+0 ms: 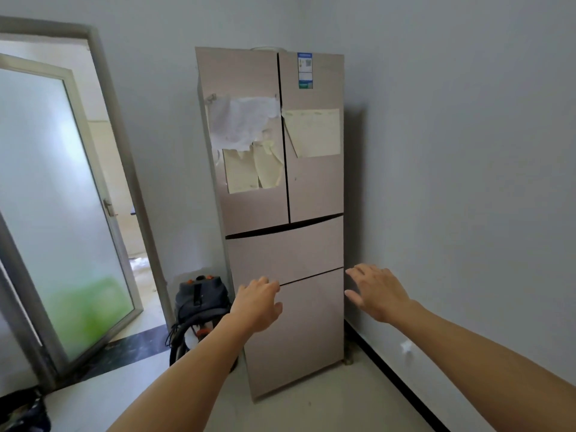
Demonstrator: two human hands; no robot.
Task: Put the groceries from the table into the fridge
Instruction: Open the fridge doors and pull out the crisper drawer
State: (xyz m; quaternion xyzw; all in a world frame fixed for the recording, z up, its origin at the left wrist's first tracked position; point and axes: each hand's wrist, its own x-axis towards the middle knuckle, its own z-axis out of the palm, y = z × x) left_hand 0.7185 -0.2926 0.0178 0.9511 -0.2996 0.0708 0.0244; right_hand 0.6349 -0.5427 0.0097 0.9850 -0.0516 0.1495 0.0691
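A tall beige fridge stands against the grey wall ahead, with two upper doors and two lower drawers, all shut. Paper notes are stuck on both upper doors. My left hand is stretched out in front of the lower drawers, fingers apart and holding nothing. My right hand is raised at the fridge's right edge, also open and holding nothing. No groceries and no table are in view.
A dark vacuum cleaner with a hose stands on the floor left of the fridge. A frosted glass door is swung open at the left, beside a doorway. The grey wall runs close along the right. Dark items lie bottom left.
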